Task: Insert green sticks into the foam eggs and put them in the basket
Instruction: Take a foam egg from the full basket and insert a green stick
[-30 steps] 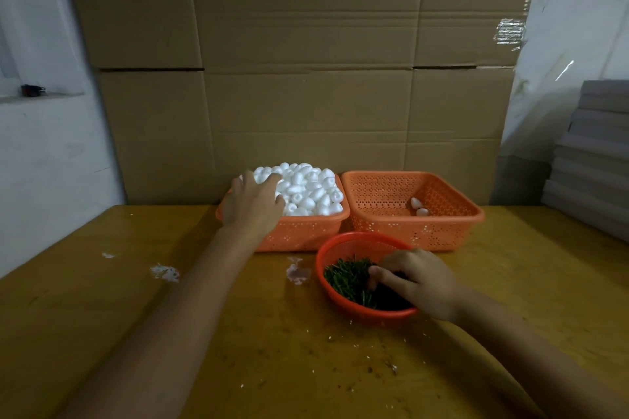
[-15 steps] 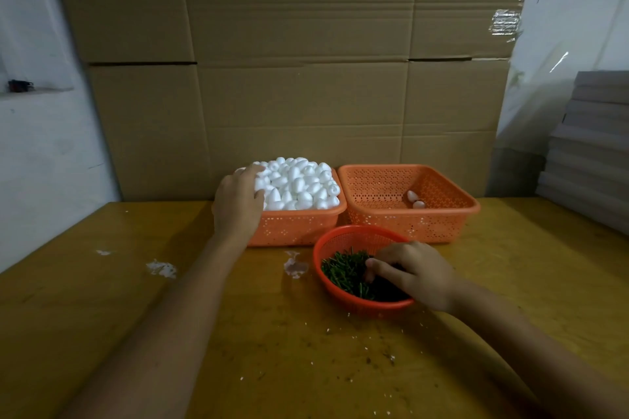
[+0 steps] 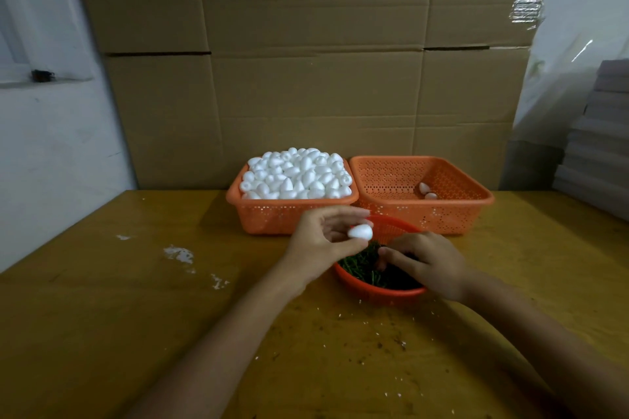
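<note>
The task is at an early stage. The right basket (image 3: 452, 214), at the far side of the bench (image 3: 136, 316), holds only two eggs (image 3: 427, 191). Whether these carry sticks is too small to tell. The left basket (image 3: 272, 218), touching it on the left, is heaped with loose eggs (image 3: 292, 177), so nearly the whole supply is left to process. The step in hand appears to be the joining of one egg to one stick. Your left hand (image 3: 323, 241) is raised over the far-left rim of the bowl (image 3: 377, 292), which stands just near of the baskets. This hand pinches a single egg (image 3: 360, 231) between thumb and fingertips, and no stick shows in this egg. Your right hand (image 3: 425, 262) reaches into the bowl from the near right, knuckles up, fingers curled down onto the green sticks (image 3: 360, 265). Whether it has a stick pinched cannot be told, since the fingertips are lost among the sticks. The two hands are near each other but apart. For this egg it remains to take up a stick, push it in, and place the egg in the right basket.
</note>
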A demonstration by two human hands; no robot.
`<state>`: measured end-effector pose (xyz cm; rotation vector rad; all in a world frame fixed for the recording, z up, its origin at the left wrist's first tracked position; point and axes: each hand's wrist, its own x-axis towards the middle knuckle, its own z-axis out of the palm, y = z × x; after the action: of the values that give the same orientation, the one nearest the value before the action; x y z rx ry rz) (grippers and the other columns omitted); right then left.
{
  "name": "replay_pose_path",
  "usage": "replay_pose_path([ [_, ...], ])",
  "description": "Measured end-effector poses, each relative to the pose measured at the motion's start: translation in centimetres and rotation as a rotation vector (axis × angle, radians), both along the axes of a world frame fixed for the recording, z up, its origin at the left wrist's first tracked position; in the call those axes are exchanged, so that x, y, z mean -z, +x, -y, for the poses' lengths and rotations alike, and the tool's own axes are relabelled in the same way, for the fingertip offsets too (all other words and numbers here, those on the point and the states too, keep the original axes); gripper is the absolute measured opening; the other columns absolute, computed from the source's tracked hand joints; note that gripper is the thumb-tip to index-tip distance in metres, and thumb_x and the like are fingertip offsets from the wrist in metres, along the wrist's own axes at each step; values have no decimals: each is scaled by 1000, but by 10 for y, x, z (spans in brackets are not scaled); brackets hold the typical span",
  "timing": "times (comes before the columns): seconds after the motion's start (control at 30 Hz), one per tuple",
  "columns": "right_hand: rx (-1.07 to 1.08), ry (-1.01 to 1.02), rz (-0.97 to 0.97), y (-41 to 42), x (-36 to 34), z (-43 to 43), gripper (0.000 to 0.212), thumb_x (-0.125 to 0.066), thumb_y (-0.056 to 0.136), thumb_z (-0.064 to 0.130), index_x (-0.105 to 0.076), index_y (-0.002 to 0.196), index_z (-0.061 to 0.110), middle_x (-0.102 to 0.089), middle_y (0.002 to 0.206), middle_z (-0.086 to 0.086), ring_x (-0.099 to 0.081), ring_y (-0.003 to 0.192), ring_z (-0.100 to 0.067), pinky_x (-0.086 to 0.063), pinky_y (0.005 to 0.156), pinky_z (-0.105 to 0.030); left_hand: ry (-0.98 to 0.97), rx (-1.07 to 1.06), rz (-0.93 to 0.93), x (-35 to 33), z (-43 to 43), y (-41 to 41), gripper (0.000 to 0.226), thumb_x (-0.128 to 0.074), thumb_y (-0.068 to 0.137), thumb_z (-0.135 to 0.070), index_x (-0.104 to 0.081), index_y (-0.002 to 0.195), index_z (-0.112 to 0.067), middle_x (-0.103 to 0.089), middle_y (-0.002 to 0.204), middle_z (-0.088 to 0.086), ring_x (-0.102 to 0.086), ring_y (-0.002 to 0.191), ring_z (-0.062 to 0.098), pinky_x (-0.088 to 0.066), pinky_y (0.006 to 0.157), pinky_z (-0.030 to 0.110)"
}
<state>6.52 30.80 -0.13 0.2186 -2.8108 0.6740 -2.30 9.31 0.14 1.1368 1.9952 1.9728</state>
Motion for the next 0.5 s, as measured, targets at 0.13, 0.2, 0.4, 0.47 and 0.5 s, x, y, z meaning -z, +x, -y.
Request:
replay_pose_path([
  [0.13, -11, -3, -1, 3, -3, 2, 40, -40, 98, 60, -72, 84, 42, -74, 89, 10, -68, 82, -10, -53, 79, -47, 55, 17, -6, 2, 2, 3, 41, -78, 86, 10, -59, 119, -5, -80, 112, 6, -75, 110, 22, -59, 93, 34],
  [0.2, -17, 18, -5, 2, -2, 1, 33, -45, 103, 51, -71, 84, 43, -73, 87, 10, -68, 79, -11, -53, 78, -49, 58, 6, -34, 3, 3, 4, 37, -76, 85, 14, -59, 111, -5, -79, 112, 8, -75, 109, 23, -60, 90, 35],
  [0.4, -21, 19, -4, 3, -3, 2, 49, -36, 96, 64, -76, 88, 37, -73, 84, 11, -67, 75, -9, -53, 74, -45, 0, -4, -119, 9, 0, 4, 27, -78, 83, 13, -73, 106, 0, -79, 110, 6, -75, 109, 20, -60, 90, 41],
  [0.47, -17, 17, -1, 3, -2, 2, 55, -32, 93, 69, -76, 89, 36, -73, 85, 12, -67, 77, -8, -53, 74, -44, 1, -15, -113, 10, 1, 4, 28, -79, 82, 13, -76, 106, -2, -80, 110, 6, -75, 108, 20, -62, 91, 38],
  [0.5, -16, 14, -1, 3, -2, 1, 56, -31, 92, 70, -76, 89, 36, -74, 86, 11, -67, 78, -8, -53, 75, -44, 3, -19, -115, 10, 1, 3, 29, -79, 82, 13, -77, 106, -3, -80, 110, 5, -75, 108, 20, -62, 91, 37],
])
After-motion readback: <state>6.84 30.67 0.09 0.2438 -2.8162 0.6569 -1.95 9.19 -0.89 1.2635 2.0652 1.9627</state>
